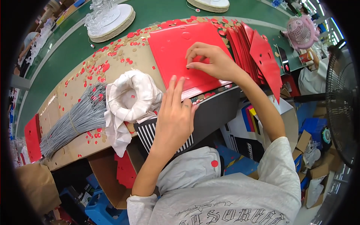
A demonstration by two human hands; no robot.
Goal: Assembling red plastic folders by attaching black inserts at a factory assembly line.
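Observation:
A stack of glossy red sheets [172,48] lies on the cardboard-covered bench in front of me, with round punched marks near its far edge. Over its middle is my right hand [213,60], thumb and fingertips pinched together at a small dark spot on the top sheet. Whatever may be between those fingertips is too small to make out. My left hand [173,118] has its fingers stretched out, the tips at the near left edge of the stack. To the right of the stack, several folded red pieces with holes [262,56] stand fanned out.
A white cloth ring [129,95] and a bundle of grey wires [77,120] lie at left. Red and brown cut-outs [107,67] litter the cardboard. Below the near edge is a black box [217,112]. A pink fan [300,32] and a large black fan [341,101] stand at right.

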